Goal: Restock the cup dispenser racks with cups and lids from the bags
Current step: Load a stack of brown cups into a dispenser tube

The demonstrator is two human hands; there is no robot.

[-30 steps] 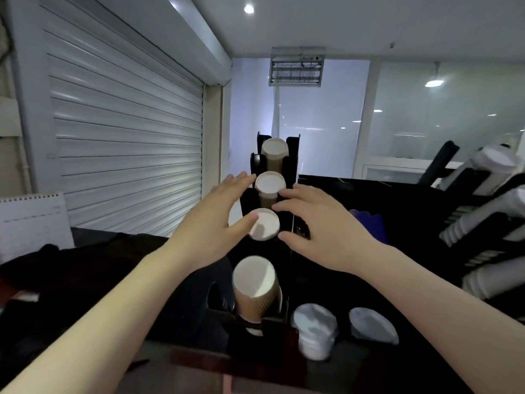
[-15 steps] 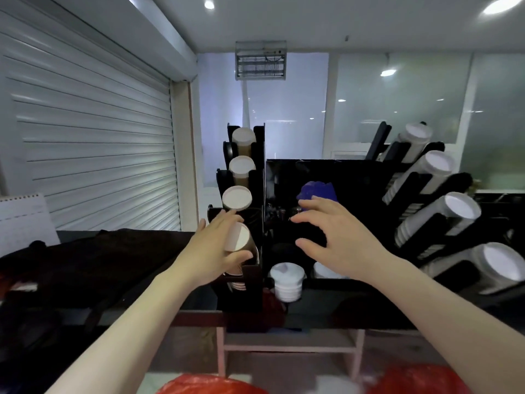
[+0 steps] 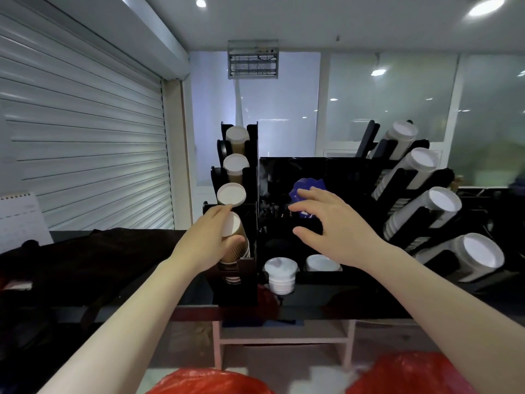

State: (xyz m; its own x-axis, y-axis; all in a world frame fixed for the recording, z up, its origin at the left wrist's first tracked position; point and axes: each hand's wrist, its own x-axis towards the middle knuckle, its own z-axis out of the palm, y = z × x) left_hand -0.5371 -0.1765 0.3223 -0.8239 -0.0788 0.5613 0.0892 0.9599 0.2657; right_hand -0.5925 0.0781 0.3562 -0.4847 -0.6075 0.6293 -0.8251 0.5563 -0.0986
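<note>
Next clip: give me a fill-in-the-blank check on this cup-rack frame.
In the narrow rack, the left hand grips the brown cup stack in the ____ slot.
The right hand hovers open, holding ____.
The tilted rack holds ____ stacks of white cups.
The plastic bags below are ____.
Missing words: lowest; nothing; four; red.

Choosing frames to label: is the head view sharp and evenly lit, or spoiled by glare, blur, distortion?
Head view: ceiling lights blow out white; black cup rack sinks into shadow; wide-angle lens splays the roller shutter slats; red bags at bottom are soft; left hand gripping the paper cup stack and open right hand look sharp.
</note>
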